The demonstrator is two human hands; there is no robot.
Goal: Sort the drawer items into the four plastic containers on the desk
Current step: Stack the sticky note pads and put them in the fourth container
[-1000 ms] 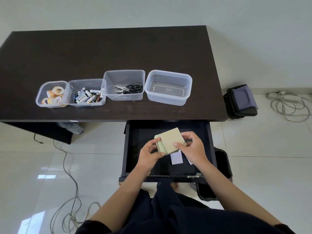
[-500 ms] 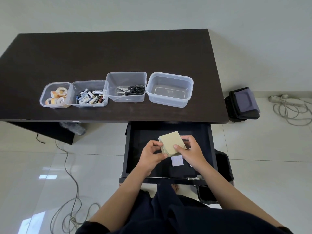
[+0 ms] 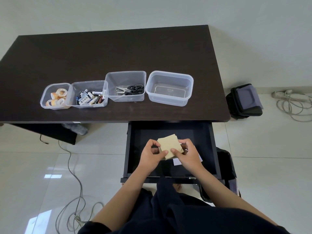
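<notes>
Above the open black drawer [image 3: 213,149] I hold a stack of pale yellow note pads [image 3: 169,146] with both hands. My left hand [image 3: 150,157] pinches its left edge and my right hand [image 3: 189,155] pinches its right side, thumb on top. White paper slips [image 3: 177,161] lie on the drawer floor under my right hand. On the dark desk [image 3: 118,51] stand four clear containers in a row: tape rolls [image 3: 56,97] at the left, then batteries [image 3: 89,97], then scissors [image 3: 130,89], and an empty container [image 3: 169,88] at the right.
A black bag [image 3: 245,101] lies on the floor right of the desk, with a white power strip and coiled cable [image 3: 293,103] beyond it. A grey cable [image 3: 72,174] trails over the tiles at the left. A dark bin [image 3: 226,166] sits beside the drawer's right side.
Both hands have squared up the pads between them and my left fingers have closed in on the stack. The view has tilted slightly.
</notes>
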